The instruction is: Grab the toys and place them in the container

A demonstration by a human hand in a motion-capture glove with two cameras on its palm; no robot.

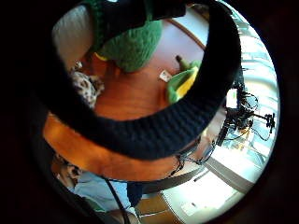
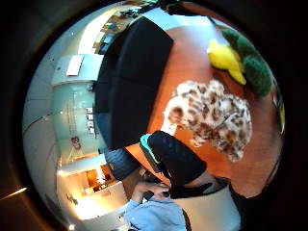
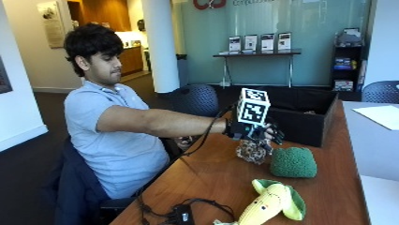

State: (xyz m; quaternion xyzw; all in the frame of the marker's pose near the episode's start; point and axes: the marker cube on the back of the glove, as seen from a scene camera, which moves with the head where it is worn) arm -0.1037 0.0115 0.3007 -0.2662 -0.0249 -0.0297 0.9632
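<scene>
Across the lower frame of the outside view you have the wooden counter [image 3: 205, 180]. At centre right, on the counter's far end, sits the black container [image 3: 299, 115], open at the top. Just below it lies the green knitted toy [image 3: 293, 162], and the yellow and green corn toy [image 3: 269, 205] lies near the bottom edge. At mid-frame, your gloved right hand [image 3: 252, 131] is over the leopard-spotted plush toy [image 3: 252, 151], which sits just left of the green one; you cannot tell from these views whether your fingers are curled round it or merely above it.
</scene>
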